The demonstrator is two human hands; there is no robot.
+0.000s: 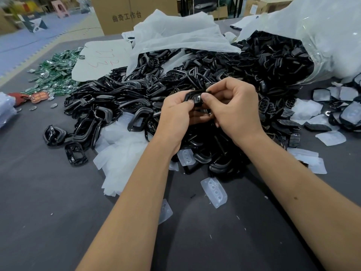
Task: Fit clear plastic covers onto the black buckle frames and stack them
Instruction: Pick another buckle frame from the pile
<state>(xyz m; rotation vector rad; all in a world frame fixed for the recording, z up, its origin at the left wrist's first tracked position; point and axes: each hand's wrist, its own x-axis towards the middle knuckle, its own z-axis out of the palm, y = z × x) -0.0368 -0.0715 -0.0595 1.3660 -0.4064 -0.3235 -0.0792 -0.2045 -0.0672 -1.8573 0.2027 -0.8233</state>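
Both hands meet over a big heap of black buckle frames (pixel 121 98). My left hand (pixel 175 116) and my right hand (pixel 234 108) together pinch one black buckle frame (pixel 195 96) between thumbs and fingertips, held just above the heap. Whether a clear cover sits in that frame is hidden by my fingers. Loose clear plastic covers lie on the grey table: one clear cover (pixel 214 192) in front of my arms, another clear cover (pixel 165 211) below it to the left, and more clear covers (pixel 312 163) at the right.
A torn white bag (pixel 175 34) and a clear bag (pixel 332 36) spill frames at the back. Green circuit boards (pixel 56 75) lie at the far left. A group of frames with covers (pixel 347 114) sits at the right edge. White plastic sheet (pixel 121 153) lies under the heap's front.
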